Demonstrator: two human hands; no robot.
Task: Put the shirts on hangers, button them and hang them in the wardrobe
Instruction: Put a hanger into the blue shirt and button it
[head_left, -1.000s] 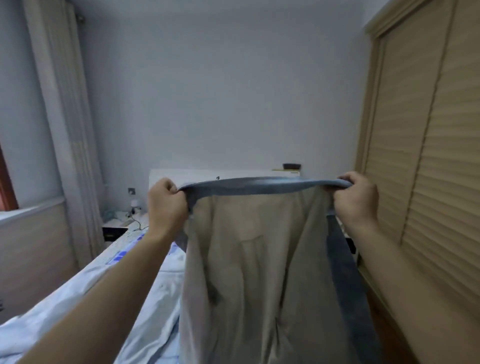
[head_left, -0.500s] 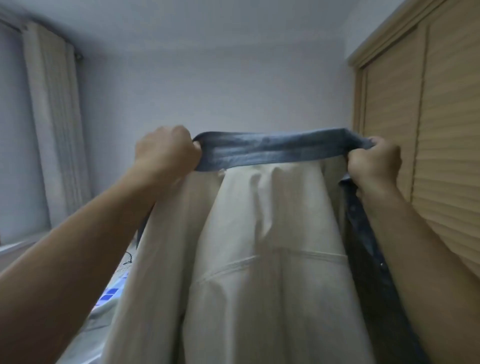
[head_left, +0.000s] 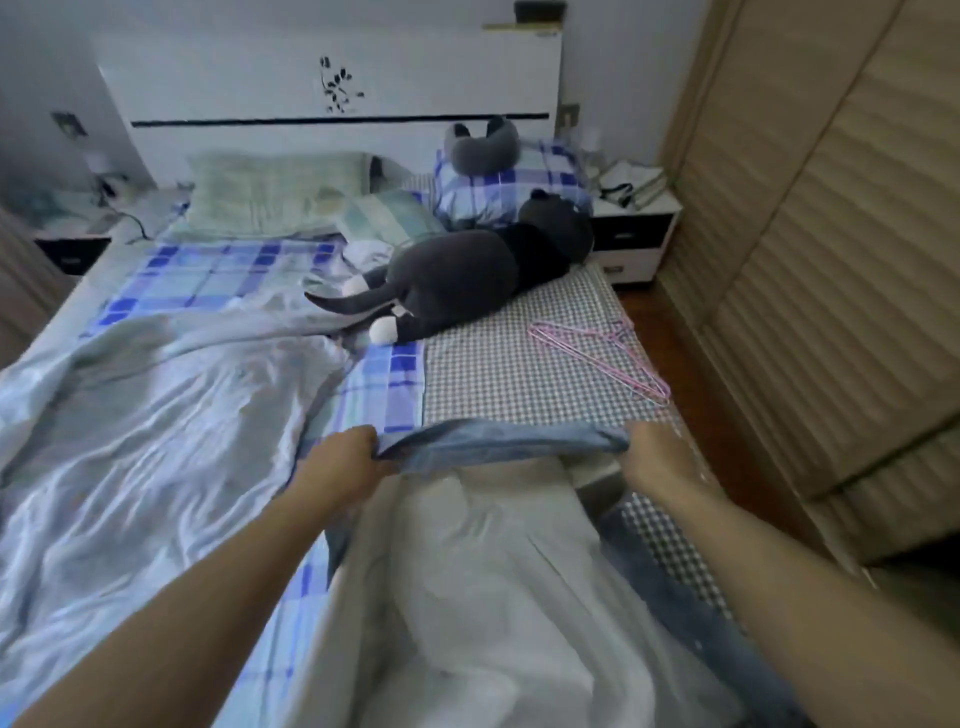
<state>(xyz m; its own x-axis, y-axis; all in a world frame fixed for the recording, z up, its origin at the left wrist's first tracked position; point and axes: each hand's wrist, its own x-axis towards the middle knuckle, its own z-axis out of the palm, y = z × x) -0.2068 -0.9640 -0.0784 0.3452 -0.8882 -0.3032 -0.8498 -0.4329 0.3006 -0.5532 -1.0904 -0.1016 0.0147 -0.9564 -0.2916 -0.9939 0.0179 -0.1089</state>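
Observation:
A pale beige shirt (head_left: 483, 566) with a blue denim collar band lies stretched over the near right part of the bed. My left hand (head_left: 340, 465) grips the left end of the blue band. My right hand (head_left: 657, 457) grips its right end. The band is pulled taut between both hands, low over the checked sheet. Pink wire hangers (head_left: 602, 356) lie on the bed's right edge, beyond my right hand. The wardrobe (head_left: 831, 234) with slatted beige doors stands shut along the right wall.
A dark grey plush cat (head_left: 467, 275) lies across the middle of the bed (head_left: 498, 374). A rumpled light blue blanket (head_left: 145, 415) covers the left half. Pillows sit by the white headboard (head_left: 332, 104). A bedside table (head_left: 631, 234) stands at the far right.
Both hands have swung the shirt down from head height onto the bed, still holding the collar band. The view has tipped down from the wall to the bed.

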